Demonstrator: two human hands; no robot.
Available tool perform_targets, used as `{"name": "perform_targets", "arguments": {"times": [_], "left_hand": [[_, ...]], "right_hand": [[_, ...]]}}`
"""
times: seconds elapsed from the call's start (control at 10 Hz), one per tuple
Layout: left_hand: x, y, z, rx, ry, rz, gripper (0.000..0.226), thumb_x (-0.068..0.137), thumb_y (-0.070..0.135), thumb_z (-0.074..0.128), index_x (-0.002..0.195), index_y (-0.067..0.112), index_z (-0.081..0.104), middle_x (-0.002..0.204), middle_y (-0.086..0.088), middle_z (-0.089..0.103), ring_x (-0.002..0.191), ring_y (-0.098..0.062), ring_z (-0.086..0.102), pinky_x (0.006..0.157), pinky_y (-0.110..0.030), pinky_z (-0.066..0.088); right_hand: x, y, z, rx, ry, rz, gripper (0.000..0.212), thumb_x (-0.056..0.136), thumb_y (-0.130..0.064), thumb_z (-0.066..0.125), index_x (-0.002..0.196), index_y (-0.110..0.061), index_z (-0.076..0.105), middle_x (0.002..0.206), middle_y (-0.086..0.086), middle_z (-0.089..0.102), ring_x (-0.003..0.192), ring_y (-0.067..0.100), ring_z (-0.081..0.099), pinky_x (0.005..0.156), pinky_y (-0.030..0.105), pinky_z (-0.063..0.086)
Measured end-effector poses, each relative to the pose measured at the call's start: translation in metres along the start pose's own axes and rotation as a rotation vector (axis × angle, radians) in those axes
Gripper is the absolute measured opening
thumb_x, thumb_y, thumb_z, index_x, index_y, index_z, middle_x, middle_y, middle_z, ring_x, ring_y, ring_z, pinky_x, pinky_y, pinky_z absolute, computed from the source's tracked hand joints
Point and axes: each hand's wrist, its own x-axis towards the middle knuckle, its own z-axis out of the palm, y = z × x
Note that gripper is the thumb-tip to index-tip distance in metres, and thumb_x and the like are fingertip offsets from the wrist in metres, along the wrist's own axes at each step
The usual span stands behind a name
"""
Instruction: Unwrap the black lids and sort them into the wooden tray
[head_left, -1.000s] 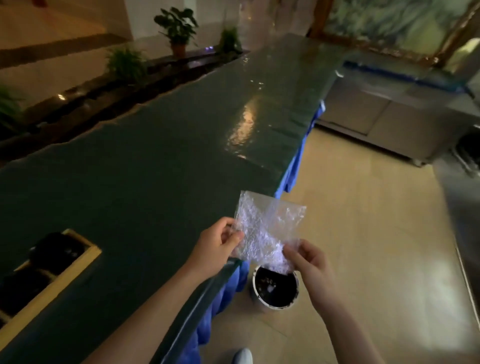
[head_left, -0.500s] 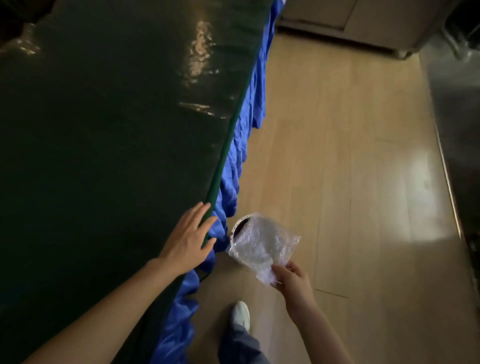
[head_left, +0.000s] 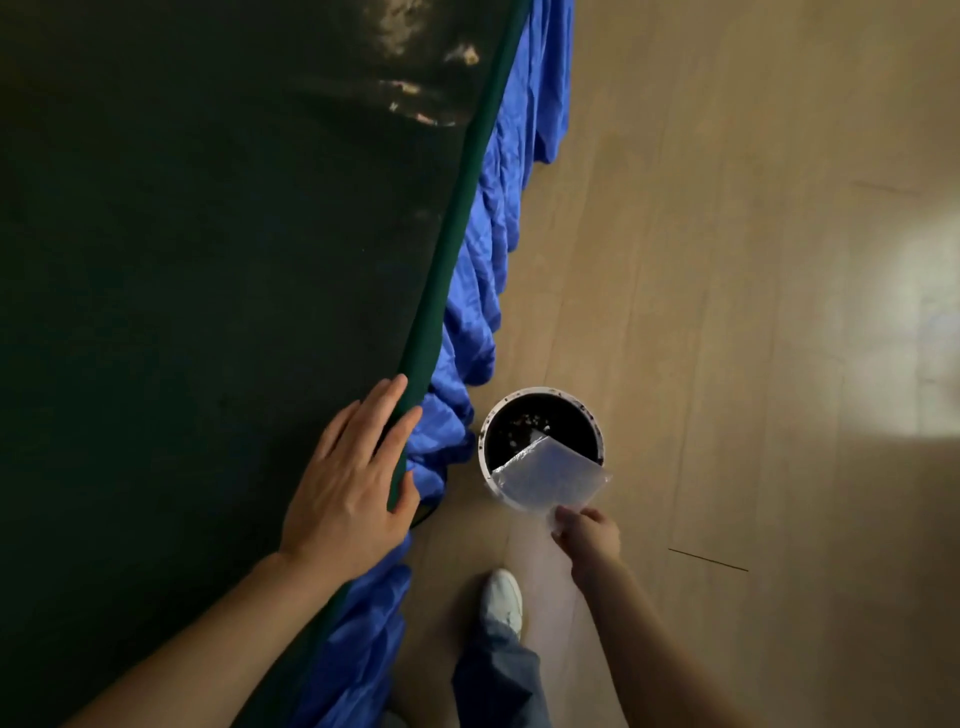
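- Two bare hands show in the head view — the left hand (head_left: 349, 486) lies flat on the near edge of the bench (head_left: 182, 260), and the right hand (head_left: 587, 535) reaches down toward the floor (head_left: 727, 312).
- The left hand's fingers (head_left: 382, 410) are spread open and grip nothing; their tips rest on the rounded green rim of the bench, the thumb curled over that rim.
- The right hand's fingers are pinched shut on one corner of a clear bubble-wrap bag (head_left: 550, 480), which hangs from the pinch and fans out away from the hand.
- The bubble-wrap bag looks flat; I cannot tell whether anything is inside it.
- It sits partly over the mouth of a round white-rimmed bin (head_left: 488, 441) standing on the floor, covering the near part of the opening; whether it touches the rim I cannot tell.
- The bin's inside is dark, with pale scraps lying in it.
- A blue cloth (head_left: 483, 270) hangs in folds from the bench edge down to the floor, just beside the bin.
- Below the bin, a white shoe (head_left: 501, 595) and a grey-blue trouser leg (head_left: 501, 680) stand on the pale wooden floor.
- No black lids or wooden tray show here — the bench top in view is dark green and dim.
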Motion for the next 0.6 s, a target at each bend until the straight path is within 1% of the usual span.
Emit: {"name": "perform_targets", "arguments": {"times": [0.2, 0.3, 0.4, 0.5, 0.6], "left_hand": [[-0.001, -0.003, 0.011, -0.018, 0.062, 0.008, 0.058, 0.085, 0.018, 0.061, 0.141, 0.003, 0.056, 0.166, -0.013, 0.032, 0.154, -0.027, 0.029, 0.124, -0.044, 0.027], [-0.001, -0.005, 0.014, -0.025, 0.086, 0.017, 0.055, 0.085, 0.018, 0.059, 0.139, 0.003, 0.056, 0.166, -0.012, 0.032, 0.155, -0.026, 0.029, 0.123, -0.046, 0.029], [-0.002, -0.006, 0.016, -0.035, 0.105, 0.021, 0.053, 0.086, 0.018, 0.057, 0.137, 0.003, 0.058, 0.166, -0.012, 0.032, 0.155, -0.025, 0.028, 0.124, -0.044, 0.027], [-0.003, -0.006, 0.015, -0.048, 0.103, 0.027, 0.051, 0.087, 0.018, 0.056, 0.135, 0.004, 0.059, 0.166, -0.011, 0.032, 0.155, -0.024, 0.027, 0.124, -0.041, 0.025], [-0.002, -0.007, 0.015, -0.018, 0.128, 0.008, 0.049, 0.087, 0.017, 0.056, 0.132, 0.002, 0.062, 0.165, -0.012, 0.033, 0.155, -0.025, 0.029, 0.124, -0.042, 0.025]], "right_hand": [[0.057, 0.002, 0.033, -0.023, 0.001, -0.015, 0.013, 0.09, 0.003, 0.065, 0.08, -0.006, 0.064, 0.079, 0.013, 0.062, 0.07, 0.024, 0.059, 0.066, 0.033, 0.054], [0.073, 0.003, 0.043, -0.03, 0.003, -0.02, 0.016, 0.092, 0.001, 0.065, 0.079, -0.009, 0.063, 0.075, 0.01, 0.063, 0.065, 0.022, 0.059, 0.061, 0.03, 0.052], [0.088, 0.008, 0.046, -0.007, 0.004, 0.066, 0.015, 0.093, -0.004, 0.069, 0.081, -0.008, 0.062, 0.073, 0.009, 0.062, 0.061, 0.02, 0.057, 0.057, 0.027, 0.049], [0.092, 0.016, 0.041, -0.007, 0.019, 0.176, 0.018, 0.092, -0.003, 0.068, 0.081, -0.008, 0.054, 0.063, 0.008, 0.048, 0.051, 0.018, 0.043, 0.05, 0.028, 0.037], [0.089, 0.026, 0.039, -0.009, 0.017, 0.165, 0.016, 0.092, 0.0, 0.065, 0.084, -0.006, 0.053, 0.064, 0.009, 0.046, 0.053, 0.018, 0.042, 0.053, 0.029, 0.036]]}}
